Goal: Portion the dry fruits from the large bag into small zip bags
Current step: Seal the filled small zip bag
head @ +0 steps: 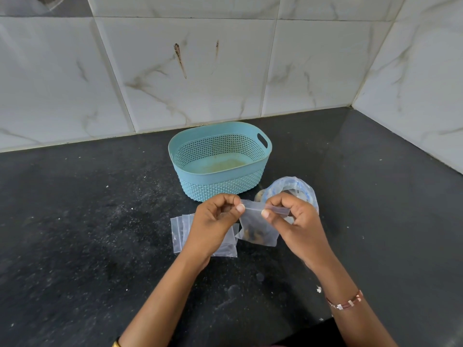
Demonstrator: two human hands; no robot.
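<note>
Both hands pinched the zip strip of a small zip bag [258,231]: left hand [215,221], right hand [295,221]. Dry fruits [253,235] lay inside it

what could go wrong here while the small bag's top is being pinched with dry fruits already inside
1. The left hand and right hand pinch only the top strip of the small zip bag; if the seal is not fully pressed, fruit may spill later.
2. The large bag stands open right behind the right hand, so a knock might tip it.
3. The spare zip bags lie under the left wrist and could be swept across the counter.
</note>
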